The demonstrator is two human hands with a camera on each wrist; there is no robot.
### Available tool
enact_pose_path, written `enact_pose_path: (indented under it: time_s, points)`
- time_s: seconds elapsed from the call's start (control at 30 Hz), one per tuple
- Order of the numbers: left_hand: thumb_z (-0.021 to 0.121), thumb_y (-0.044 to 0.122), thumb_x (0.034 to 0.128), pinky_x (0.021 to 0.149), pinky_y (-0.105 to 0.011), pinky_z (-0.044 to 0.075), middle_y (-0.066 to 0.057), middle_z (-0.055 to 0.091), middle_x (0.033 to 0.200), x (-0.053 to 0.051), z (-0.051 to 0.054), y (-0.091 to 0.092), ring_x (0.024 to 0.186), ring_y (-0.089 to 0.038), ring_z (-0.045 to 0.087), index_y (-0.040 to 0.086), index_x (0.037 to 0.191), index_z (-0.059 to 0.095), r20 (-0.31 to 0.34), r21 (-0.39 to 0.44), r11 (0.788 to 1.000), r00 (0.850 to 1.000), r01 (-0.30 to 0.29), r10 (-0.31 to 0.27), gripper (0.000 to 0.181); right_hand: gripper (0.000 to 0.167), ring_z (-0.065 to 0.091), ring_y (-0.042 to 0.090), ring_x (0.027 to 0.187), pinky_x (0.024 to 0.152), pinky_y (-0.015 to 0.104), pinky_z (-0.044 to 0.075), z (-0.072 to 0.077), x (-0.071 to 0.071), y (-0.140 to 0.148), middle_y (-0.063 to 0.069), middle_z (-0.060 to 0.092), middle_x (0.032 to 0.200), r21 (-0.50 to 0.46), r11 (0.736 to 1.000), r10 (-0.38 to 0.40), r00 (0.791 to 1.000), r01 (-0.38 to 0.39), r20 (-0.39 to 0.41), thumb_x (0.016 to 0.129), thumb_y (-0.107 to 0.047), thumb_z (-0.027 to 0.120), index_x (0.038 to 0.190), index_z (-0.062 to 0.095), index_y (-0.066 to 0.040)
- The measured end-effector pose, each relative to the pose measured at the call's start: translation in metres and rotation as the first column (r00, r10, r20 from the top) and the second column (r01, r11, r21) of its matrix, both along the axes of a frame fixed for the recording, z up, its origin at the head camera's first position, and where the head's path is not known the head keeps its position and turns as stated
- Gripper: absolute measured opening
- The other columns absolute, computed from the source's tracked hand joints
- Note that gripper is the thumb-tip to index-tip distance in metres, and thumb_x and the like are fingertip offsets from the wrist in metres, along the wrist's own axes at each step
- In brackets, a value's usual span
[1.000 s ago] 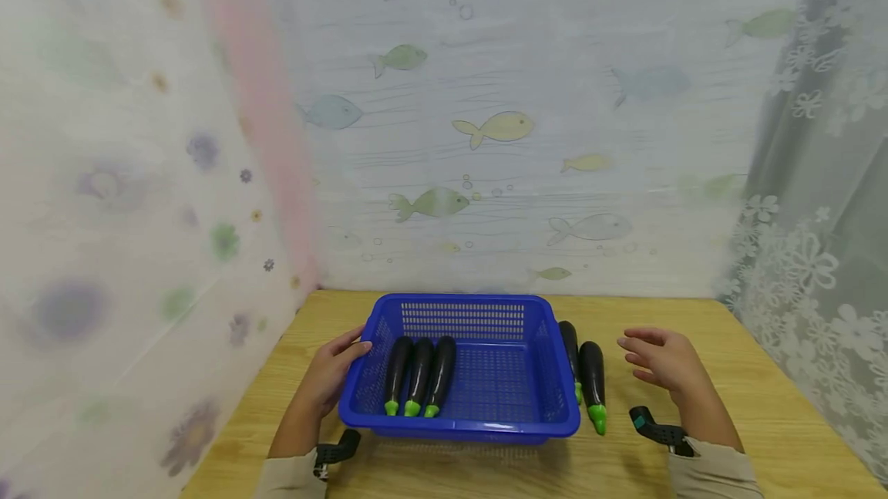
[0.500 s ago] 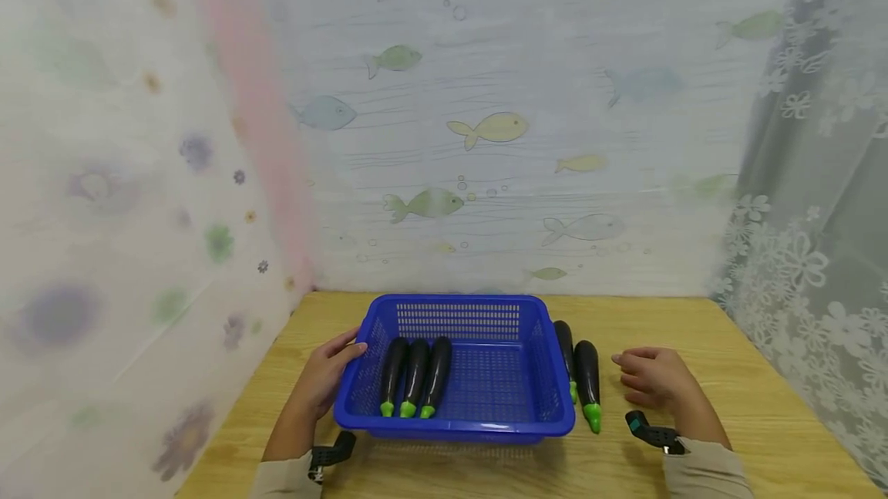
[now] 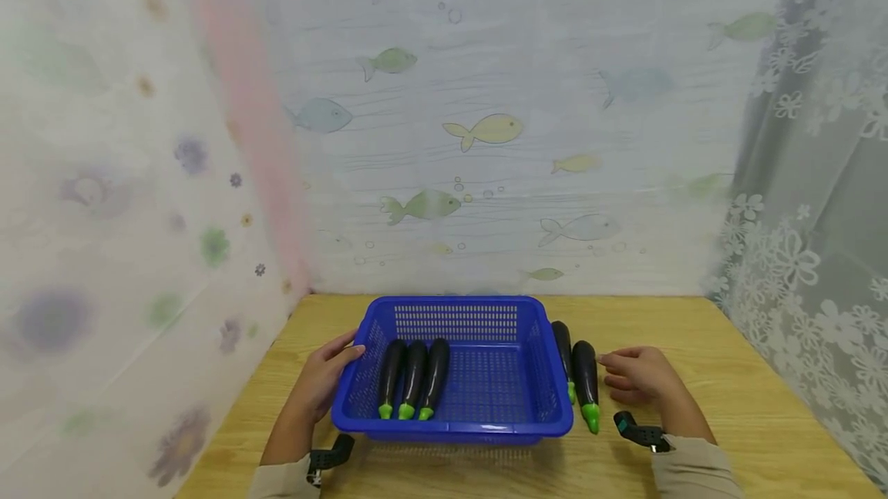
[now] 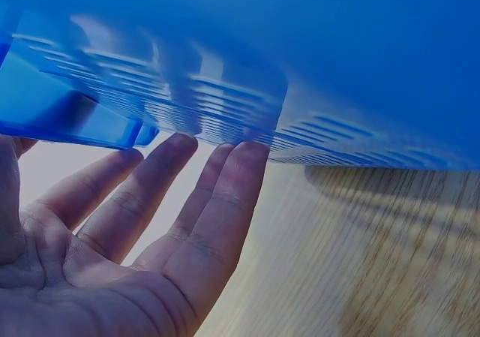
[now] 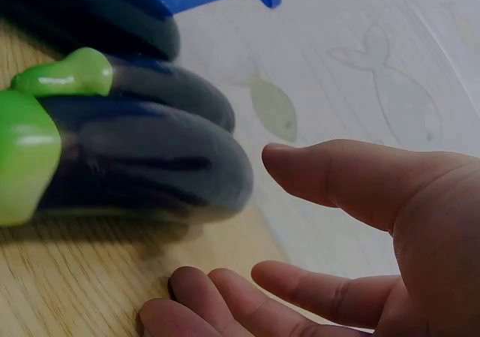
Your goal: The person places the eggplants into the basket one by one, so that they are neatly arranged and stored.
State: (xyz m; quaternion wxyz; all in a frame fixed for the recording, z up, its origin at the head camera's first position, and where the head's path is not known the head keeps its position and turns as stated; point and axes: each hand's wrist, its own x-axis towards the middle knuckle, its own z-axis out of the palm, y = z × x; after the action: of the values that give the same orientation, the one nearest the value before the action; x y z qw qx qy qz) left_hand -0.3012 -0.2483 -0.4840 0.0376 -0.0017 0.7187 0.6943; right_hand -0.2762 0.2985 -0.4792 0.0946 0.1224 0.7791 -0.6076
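A blue plastic basket (image 3: 452,426) stands mid-table with three eggplants (image 3: 415,375) lying side by side at its left. My left hand (image 3: 324,372) grips its left rim, thumb on top, with the other fingers against the outside wall (image 4: 150,89). Outside the basket's right wall lies an eggplant (image 3: 585,379) with a green stem end. Another eggplant (image 3: 562,352) lies between it and the wall, partly hidden. A third dark eggplant (image 5: 90,14) shows beside the basket in the right wrist view. My right hand (image 3: 638,375), thumb and fingers spread apart, is just right of the nearest eggplant.
The wooden table (image 3: 749,422) reaches to a fish-print curtain (image 3: 444,136) at the back. A flower-print sheet (image 3: 125,252) hangs along the left and a lace curtain (image 3: 812,268) along the right. Each wrist carries a black camera mount (image 3: 638,433).
My right hand has lowered and moved left, closer to the outer eggplant. My left hand keeps its grip on the basket. The head view has shifted slightly.
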Motion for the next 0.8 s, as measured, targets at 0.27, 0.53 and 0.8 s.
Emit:
enact_pose_path:
  time_s: [0.27, 0.53, 0.8]
  points:
    - [0.068, 0.033, 0.1005, 0.087, -0.051, 0.063, -0.019, 0.061, 0.144, -0.001, -0.001, -0.001, 0.114, -0.035, 0.071, 0.02, 0.151, 0.054, -0.002, 0.016, 1.0, 1.0, 0.005, -0.005, 0.054, 0.075, 0.074, 0.02, 0.091, 0.078, 0.041, 0.065, -0.002, -0.003, -0.014, 0.028, 0.067, 0.123, 0.052, 0.999, -0.01, 1.0, 0.011, -0.025, 0.095, -0.031, 0.075, 0.142, 0.044, 0.019]
    - [0.068, 0.031, 0.1009, 0.086, -0.051, 0.063, -0.02, 0.061, 0.143, 0.0, 0.0, 0.0, 0.113, -0.035, 0.072, 0.019, 0.151, 0.053, -0.003, 0.023, 1.0, 1.0, 0.001, -0.001, 0.054, 0.08, 0.074, 0.019, 0.086, 0.076, 0.04, 0.066, -0.004, -0.005, -0.02, 0.024, 0.071, 0.112, 0.035, 0.999, -0.017, 1.0, 0.017, -0.017, 0.093, -0.029, 0.078, 0.143, 0.041, 0.019]
    - [0.07, 0.034, 0.0993, 0.086, -0.051, 0.063, -0.02, 0.062, 0.142, 0.0, -0.001, -0.001, 0.113, -0.035, 0.072, 0.019, 0.152, 0.053, 0.005, 0.022, 1.0, 1.0, 0.002, -0.002, 0.057, 0.07, 0.073, 0.018, 0.084, 0.074, 0.039, 0.066, -0.005, -0.006, -0.021, 0.022, 0.073, 0.108, 0.026, 1.0, -0.017, 1.0, 0.017, -0.026, 0.093, -0.021, 0.078, 0.14, 0.046, 0.019]
